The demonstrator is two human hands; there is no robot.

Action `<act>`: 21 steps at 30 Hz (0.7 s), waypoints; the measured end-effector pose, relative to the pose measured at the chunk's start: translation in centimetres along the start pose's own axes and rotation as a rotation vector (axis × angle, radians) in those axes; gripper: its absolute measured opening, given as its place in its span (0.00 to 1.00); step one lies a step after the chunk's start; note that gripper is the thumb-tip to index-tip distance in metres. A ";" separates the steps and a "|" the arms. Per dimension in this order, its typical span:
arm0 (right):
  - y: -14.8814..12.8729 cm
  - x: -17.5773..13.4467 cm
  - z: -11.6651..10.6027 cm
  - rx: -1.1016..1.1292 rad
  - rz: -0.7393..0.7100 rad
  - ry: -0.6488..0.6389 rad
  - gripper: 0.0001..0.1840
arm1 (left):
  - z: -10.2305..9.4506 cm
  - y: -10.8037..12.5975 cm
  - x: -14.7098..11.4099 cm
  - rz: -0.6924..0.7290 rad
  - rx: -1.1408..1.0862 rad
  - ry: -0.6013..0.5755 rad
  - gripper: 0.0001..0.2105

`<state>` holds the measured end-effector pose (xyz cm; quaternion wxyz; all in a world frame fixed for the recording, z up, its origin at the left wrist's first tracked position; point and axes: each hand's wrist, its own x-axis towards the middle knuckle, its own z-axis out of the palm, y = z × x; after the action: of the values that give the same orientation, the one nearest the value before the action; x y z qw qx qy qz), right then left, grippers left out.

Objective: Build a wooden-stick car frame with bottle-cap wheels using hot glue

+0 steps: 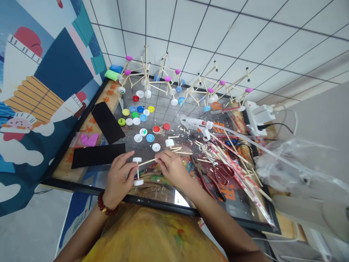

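Near the table's front edge, my left hand (120, 176) pinches a wheel axle (138, 171), a short stick with a white bottle cap at each end. A thin wooden stick (147, 162) runs rightward from its middle. My right hand (172, 166) is closed on the far end of that stick with thumb and forefinger. Just beyond my right hand lies a white cap with short sticks (169, 143). A loose white cap (156, 147) rests to its left.
Several coloured bottle caps (143, 117) are scattered ahead. Stick models with pink pieces (167, 79) line the back. A white glue gun (199, 124), pliers (203, 174), red-handled scissors (223, 174) and bundled sticks (231, 160) lie right. Black strips (107, 122) lie left, by a power strip-free wall panel (32, 91).
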<state>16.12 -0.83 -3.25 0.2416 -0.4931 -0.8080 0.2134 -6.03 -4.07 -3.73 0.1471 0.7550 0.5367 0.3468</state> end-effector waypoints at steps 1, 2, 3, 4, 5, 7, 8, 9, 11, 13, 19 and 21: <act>0.0 0.0 0.0 0.026 0.013 0.017 0.08 | 0.1 -0.1 0.0 0.011 -0.013 -0.015 0.06; 0.0 0.0 0.0 0.063 0.034 0.034 0.08 | 0.1 -0.2 0.0 0.014 -0.023 -0.028 0.06; 0.0 -0.1 0.0 0.112 0.060 0.049 0.07 | 0.2 -0.2 -0.1 0.012 -0.027 -0.035 0.06; 0.0 -0.1 0.0 0.173 0.087 0.061 0.07 | 0.3 -0.3 -0.1 0.005 -0.025 -0.039 0.06; 0.0 -0.1 0.1 0.236 0.116 0.072 0.07 | 0.4 -0.4 -0.2 -0.001 -0.018 -0.040 0.06; -0.1 -0.2 0.3 0.353 0.173 0.090 0.09 | 0.6 -0.4 -0.4 -0.001 -0.005 -0.040 0.05; -0.2 -0.2 0.4 0.396 0.196 0.098 0.11 | 0.7 -0.5 -0.4 0.001 -0.002 -0.041 0.06; -0.3 -0.2 0.5 0.429 0.212 0.101 0.12 | 0.7 -0.5 -0.5 0.002 0.001 -0.042 0.06; -0.5 -0.4 0.5 0.457 0.222 0.101 0.13 | 0.7 -0.5 -0.5 0.002 0.005 -0.043 0.05; -0.3 -0.6 -0.1 0.444 0.203 0.115 0.14 | 0.6 -0.4 -0.4 -0.007 0.007 -0.054 0.05; 3.0 -1.3 -4.7 0.167 0.217 0.262 0.08 | 0.2 0.3 -0.1 -0.025 0.012 -0.001 0.05; 4.2 -1.0 -6.1 0.028 0.237 0.252 0.09 | 0.4 0.5 0.0 0.006 0.029 0.019 0.05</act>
<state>23.07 0.67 -1.04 0.3211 -0.6045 -0.7045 0.1879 -5.44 -4.15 -3.73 0.1299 0.7552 0.5409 0.3466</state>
